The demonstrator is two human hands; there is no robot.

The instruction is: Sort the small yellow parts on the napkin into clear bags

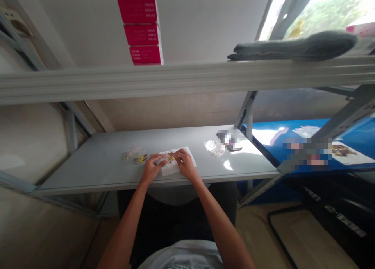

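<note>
On the grey shelf, a white sheet [170, 169] lies under both my hands. Between them is a cluster of small yellow and dark pieces [170, 156], perhaps in clear plastic; the blur hides which. My left hand [152, 167] curls at the cluster's left side, thumb and fingers bent toward it. From the other side my right hand [184, 162] reaches in, its fingertips drawn together at the pieces. Anything pinched in either hand is too small to make out. Just left of my left hand sits a little heap of yellow and dark pieces [141, 158].
Clear plastic packets [131, 153] lie at the left, and a crumpled clear bag [215, 147] at the right. An upper shelf beam [187, 81] spans the view, carrying red boxes [143, 34] and a folded grey cloth [290, 48]. A blue table [272, 125] adjoins on the right.
</note>
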